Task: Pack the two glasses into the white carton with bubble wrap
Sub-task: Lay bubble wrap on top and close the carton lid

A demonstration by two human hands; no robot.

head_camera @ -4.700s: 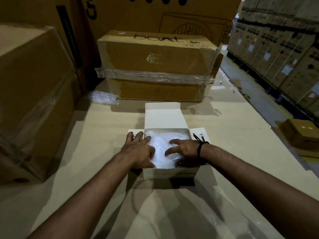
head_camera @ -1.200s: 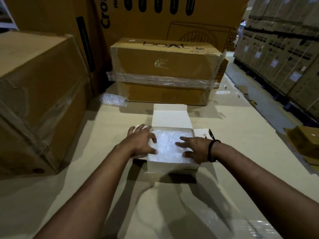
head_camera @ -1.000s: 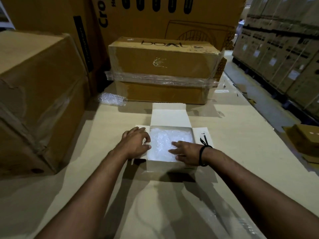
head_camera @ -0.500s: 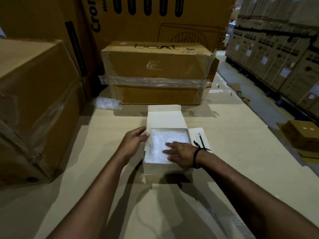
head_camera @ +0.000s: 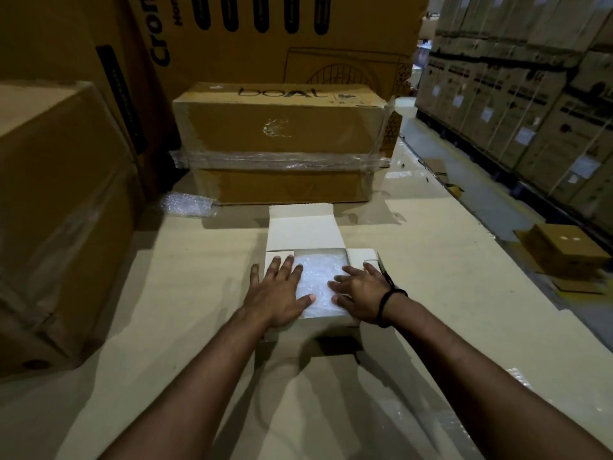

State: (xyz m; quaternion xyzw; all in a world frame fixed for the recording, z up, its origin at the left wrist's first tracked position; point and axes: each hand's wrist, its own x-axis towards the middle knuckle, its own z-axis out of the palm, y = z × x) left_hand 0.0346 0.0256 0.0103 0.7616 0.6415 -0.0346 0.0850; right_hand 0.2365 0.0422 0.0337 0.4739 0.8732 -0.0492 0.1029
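The white carton point(head_camera: 303, 231) sits open on the cardboard-covered table, its far lid flap lying back and its right flap spread out. Bubble wrap point(head_camera: 320, 273) fills the inside; no glass shows through it. My left hand point(head_camera: 277, 293) lies flat over the carton's left side, pressing the folded left flap down with straight fingers, thumb on the wrap. My right hand point(head_camera: 360, 293), with a black band at the wrist, rests flat on the wrap's right part and the carton's right edge.
A loose piece of bubble wrap point(head_camera: 189, 204) lies at the back left. A taped brown box point(head_camera: 282, 144) stands just behind the carton, a large brown box point(head_camera: 56, 207) at the left. The table's right edge drops to a floor with a small box point(head_camera: 560, 250).
My left hand moved from the carton's left rim onto its top, folding the left flap inward. My right hand shifted slightly right on the wrap.
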